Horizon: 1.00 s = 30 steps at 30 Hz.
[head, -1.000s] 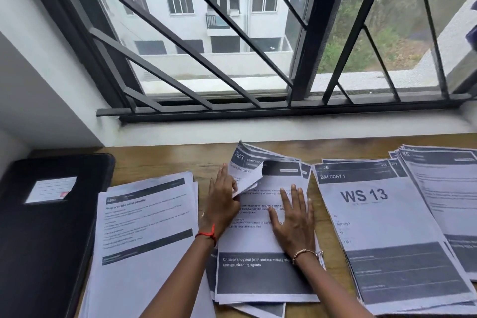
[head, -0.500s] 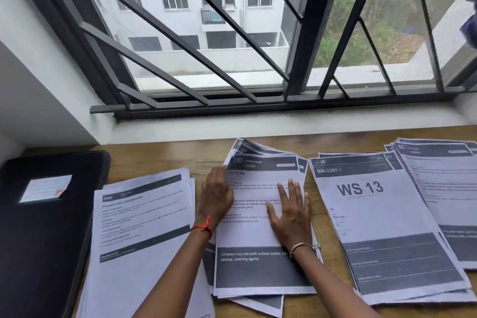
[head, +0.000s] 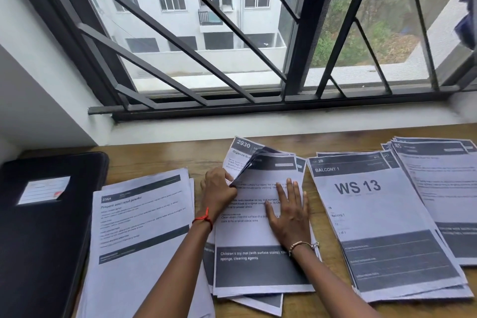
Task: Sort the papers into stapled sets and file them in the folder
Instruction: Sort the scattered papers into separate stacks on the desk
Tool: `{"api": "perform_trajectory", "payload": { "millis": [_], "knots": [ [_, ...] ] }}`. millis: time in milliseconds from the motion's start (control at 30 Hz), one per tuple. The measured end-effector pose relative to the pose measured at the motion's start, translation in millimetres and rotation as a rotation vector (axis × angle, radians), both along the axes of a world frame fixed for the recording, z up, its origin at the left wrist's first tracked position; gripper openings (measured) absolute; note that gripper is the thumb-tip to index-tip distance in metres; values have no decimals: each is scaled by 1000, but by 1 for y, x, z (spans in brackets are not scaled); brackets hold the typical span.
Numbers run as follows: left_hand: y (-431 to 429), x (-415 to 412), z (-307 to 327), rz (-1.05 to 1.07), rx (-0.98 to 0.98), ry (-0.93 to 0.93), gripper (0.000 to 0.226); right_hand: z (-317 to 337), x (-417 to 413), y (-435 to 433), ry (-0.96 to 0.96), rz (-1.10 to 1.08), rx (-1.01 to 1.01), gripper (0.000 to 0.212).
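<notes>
Several stacks of printed papers lie on a wooden table. On the middle stack (head: 258, 237), my left hand (head: 219, 192) pinches the top left corners of the upper sheets and curls them up, baring a sheet headed 2930 (head: 241, 148) beneath. My right hand (head: 290, 212) lies flat with spread fingers on the same stack and presses it down. A left stack (head: 140, 224) headed 3564 lies beside a black folder (head: 44, 240), which is closed and carries a white label. No stapler is in view.
Right of the middle stack lies a stack headed BALCONY 1, WS 13 (head: 376, 222), and a further stack (head: 444, 188) overlaps its right side. A barred window (head: 232, 59) and its white sill (head: 258, 128) close off the far edge of the table (head: 160, 160).
My left hand has lifted and curled the upper left corners of the middle stack's top sheets again, after they lay flat half a second ago. My right hand stays pressed on the stack.
</notes>
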<state>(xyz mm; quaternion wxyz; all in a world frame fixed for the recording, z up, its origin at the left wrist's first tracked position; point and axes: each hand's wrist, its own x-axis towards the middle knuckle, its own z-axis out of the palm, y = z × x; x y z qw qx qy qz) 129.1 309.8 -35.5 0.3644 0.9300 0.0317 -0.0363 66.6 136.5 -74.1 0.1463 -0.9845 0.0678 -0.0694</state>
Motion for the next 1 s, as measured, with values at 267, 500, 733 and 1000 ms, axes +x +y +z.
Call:
{"api": "perform_trajectory", "payload": {
  "millis": [267,500,733,1000],
  "knots": [
    [0,-18,-7,-144,-104,-381,34,-1,0,-2,7,12,5,58],
    [23,-9,-1,108,-34,87,39,0,1,-2,-8,12,2,59],
    [30,-16,13,1,-343,-54,22,6,4,0,1,-10,176,75],
    [27,-25,59,140,-837,-148,16,67,39,-24,-58,-217,889,74]
  ]
}}
